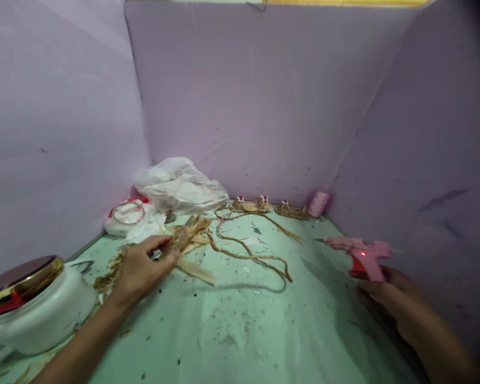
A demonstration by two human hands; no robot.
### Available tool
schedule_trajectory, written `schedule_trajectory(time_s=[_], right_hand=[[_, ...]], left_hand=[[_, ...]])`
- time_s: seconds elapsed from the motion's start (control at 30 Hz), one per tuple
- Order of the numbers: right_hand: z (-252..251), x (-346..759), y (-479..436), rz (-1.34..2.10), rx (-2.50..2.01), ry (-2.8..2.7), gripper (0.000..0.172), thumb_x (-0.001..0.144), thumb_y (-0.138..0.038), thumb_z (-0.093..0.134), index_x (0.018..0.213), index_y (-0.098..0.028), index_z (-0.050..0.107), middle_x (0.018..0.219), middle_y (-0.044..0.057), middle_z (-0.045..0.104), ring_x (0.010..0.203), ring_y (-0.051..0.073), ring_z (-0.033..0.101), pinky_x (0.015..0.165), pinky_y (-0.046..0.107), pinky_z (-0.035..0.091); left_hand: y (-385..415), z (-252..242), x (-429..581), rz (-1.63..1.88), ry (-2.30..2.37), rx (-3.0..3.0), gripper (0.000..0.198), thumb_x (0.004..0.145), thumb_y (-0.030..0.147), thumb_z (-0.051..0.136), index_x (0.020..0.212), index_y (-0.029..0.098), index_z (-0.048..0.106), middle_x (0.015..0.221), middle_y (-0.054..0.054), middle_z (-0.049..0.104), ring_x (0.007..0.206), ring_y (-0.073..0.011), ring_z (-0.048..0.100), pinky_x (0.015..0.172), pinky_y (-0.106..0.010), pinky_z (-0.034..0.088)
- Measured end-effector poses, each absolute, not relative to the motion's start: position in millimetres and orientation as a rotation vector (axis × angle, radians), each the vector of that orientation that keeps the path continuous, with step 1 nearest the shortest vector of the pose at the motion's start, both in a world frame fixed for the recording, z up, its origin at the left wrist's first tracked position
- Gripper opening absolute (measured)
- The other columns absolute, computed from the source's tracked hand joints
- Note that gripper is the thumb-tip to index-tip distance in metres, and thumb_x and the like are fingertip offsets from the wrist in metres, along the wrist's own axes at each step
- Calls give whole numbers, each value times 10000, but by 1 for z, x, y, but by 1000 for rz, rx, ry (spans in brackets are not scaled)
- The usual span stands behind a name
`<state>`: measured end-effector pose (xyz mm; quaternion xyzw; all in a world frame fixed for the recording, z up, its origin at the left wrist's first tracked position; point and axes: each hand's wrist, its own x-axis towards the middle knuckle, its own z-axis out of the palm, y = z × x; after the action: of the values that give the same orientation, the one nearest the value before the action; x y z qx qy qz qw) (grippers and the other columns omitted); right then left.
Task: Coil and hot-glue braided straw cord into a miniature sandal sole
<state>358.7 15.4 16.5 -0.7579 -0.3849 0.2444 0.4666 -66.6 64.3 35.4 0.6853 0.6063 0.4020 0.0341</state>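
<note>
My left hand [144, 266] reaches in from the left, with thumb and fingers around the near end of a bundle of dried fibre strips [188, 232]. Loose pale strips [197, 271] lie beside and under it. At the right, my right hand [396, 293] grips a pink hot glue gun [366, 253] by its handle, raised near the side wall. Its nozzle points left and a small red light glows on its body. Between the hands, braided fibre cords [248, 256] lie in loose loops on the green tabletop [240, 330].
A white pot [52, 320] with a gold-rimmed lid [24, 277] stands front left. Behind are a roll of tape [128, 212] and a crumpled white plastic bag [180, 184]. Small woven slippers [250, 205] and a pink spool [319, 204] line the back wall. Purple walls [264, 96] enclose the table.
</note>
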Motion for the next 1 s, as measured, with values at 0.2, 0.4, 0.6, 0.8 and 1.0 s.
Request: schedule_trajectory(time_s=[0.2, 0.4, 0.6, 0.8, 1.0], right_hand=[[34, 303, -2, 861, -1433, -980, 353, 646, -362, 696, 946, -190, 629, 580, -15, 588, 500, 124, 484, 468, 230, 403], [24, 266, -17, 1048, -1286, -1284, 321, 714, -464, 680, 858, -179, 661, 665, 45, 654, 602, 167, 576, 537, 262, 460], [20, 261, -26, 1062, -1265, -1553, 210, 759, -366, 648, 890, -205, 675, 857, 73, 706, 833, 234, 648, 711, 317, 508], [18, 258, -26, 979, -1322, -1700, 173, 793, -353, 579, 835, -201, 650, 728, 40, 643, 734, 213, 617, 619, 293, 490], [15, 260, -28, 890, -1348, -1783, 192, 799, -374, 556, 755, -195, 609, 671, 28, 605, 649, 193, 579, 558, 280, 462]], left_hand=[[38, 11, -28, 1448, 1020, 2598, 317, 694, 196, 587, 982, 86, 662, 935, -146, 707, 881, -213, 674, 779, -294, 559], [35, -1, -21, 1400, 933, 2594, 328, 715, 164, 604, 1035, 99, 630, 964, -149, 683, 914, -218, 656, 796, -313, 554], [39, -7, -22, 1350, 867, 2569, 372, 704, 146, 620, 1074, 116, 616, 978, -131, 674, 919, -206, 649, 817, -310, 542], [38, -6, -22, 1385, 909, 2574, 331, 713, 160, 621, 1037, 91, 634, 962, -148, 680, 912, -204, 654, 827, -301, 539], [37, -1, -20, 1386, 893, 2565, 325, 711, 162, 613, 1033, 121, 635, 951, -130, 680, 887, -197, 660, 792, -296, 550]])
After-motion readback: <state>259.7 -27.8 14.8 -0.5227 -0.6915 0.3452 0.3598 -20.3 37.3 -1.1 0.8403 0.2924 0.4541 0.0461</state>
